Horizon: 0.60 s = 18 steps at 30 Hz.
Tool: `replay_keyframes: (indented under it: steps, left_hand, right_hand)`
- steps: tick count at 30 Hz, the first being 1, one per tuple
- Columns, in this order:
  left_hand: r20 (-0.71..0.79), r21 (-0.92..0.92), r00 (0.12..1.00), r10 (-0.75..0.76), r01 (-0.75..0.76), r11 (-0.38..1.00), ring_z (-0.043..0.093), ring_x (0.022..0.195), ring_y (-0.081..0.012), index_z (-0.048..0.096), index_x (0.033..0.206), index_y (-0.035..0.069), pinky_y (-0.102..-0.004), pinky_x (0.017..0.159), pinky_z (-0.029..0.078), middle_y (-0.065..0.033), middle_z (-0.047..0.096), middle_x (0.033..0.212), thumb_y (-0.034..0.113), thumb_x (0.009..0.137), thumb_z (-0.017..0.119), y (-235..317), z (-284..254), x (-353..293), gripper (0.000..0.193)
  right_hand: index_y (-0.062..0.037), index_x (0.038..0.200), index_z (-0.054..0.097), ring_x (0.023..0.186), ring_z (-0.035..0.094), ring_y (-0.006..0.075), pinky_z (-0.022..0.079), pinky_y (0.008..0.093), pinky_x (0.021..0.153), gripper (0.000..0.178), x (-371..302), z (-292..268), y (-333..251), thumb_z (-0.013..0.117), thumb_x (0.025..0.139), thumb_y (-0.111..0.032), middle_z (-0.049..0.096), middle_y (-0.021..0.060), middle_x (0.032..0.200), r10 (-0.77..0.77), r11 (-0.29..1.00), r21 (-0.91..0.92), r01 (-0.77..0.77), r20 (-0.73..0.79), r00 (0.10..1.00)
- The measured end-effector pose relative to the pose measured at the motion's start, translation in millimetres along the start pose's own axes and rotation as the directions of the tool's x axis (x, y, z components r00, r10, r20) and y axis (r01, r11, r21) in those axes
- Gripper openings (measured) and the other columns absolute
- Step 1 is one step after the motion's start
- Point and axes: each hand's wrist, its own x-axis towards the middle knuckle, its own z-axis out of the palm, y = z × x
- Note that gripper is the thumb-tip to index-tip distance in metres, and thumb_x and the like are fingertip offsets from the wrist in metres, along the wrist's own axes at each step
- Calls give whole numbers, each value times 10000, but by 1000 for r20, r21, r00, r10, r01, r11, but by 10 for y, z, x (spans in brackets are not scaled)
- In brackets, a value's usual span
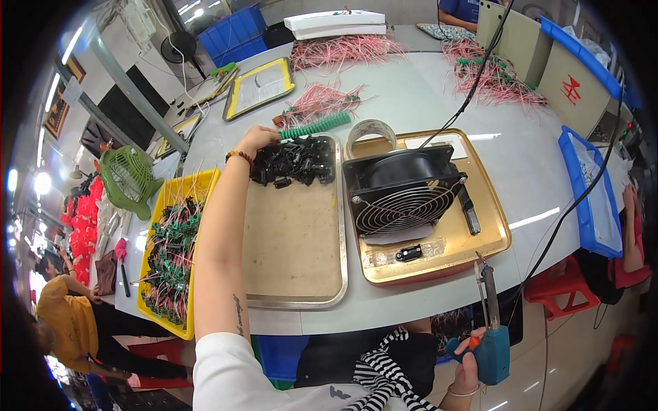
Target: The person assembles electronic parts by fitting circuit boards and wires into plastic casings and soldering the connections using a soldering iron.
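My left arm stretches across the table, and my left hand point(258, 141) is closed on the near end of a green ridged strip point(315, 127), which looks like a row of small circuit boards. The strip lies across the far edge of a metal tray point(295, 240), beside a heap of small black plastic parts point(295, 162). Low at the right, in front of the table, my right hand point(467, 370) grips a teal soldering gun point(495, 353), its tip pointing up. A single black part point(409, 253) rests on a gold tray point(439, 264), in front of a black fan point(404, 198).
A yellow bin point(186, 274) of wired green boards stands left of my arm. A tape roll point(371, 137) sits behind the fan. Bundles of pink wires point(343, 51) lie at the back. Black cables point(572, 202) cross the right side. Other people sit nearby.
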Motion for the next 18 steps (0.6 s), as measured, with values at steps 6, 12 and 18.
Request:
replay_keyframes:
  steps: [6, 12, 18]
  left_hand:
    - [-686, -76, 719, 113, -225, 971, 487, 598, -127, 660, 808, 32, -314, 555, 379, -37, 581, 675, 224, 856, 550, 82, -353, -55, 227]
    - [-557, 380, 538, 633, -512, 770, 394, 535, -79, 574, 756, 29, -247, 499, 300, 15, 492, 624, 231, 897, 619, 1074, -318, -1243, 251]
    - [283, 797, 554, 783, -590, 130, 505, 571, -255, 552, 679, 82, -364, 556, 403, -56, 495, 613, 68, 728, 711, 956, 356, -3056, 167]
  right_hand:
    - [24, 1200, 406, 669, 592, 170, 471, 268, 614, 680, 35, -35, 83, 771, 754, -336, 558, 135, 1009, 10, 1000, -1, -10, 70, 997]
    - [22, 1235, 392, 665, 588, 173, 474, 266, 619, 715, 90, -20, 95, 785, 745, -321, 561, 140, 1020, 20, 999, 34, -22, 46, 999]
    - [25, 1338, 329, 653, 579, 176, 462, 263, 612, 806, 145, 99, 84, 772, 749, -301, 559, 134, 1042, 26, 998, 57, -29, 51, 998]
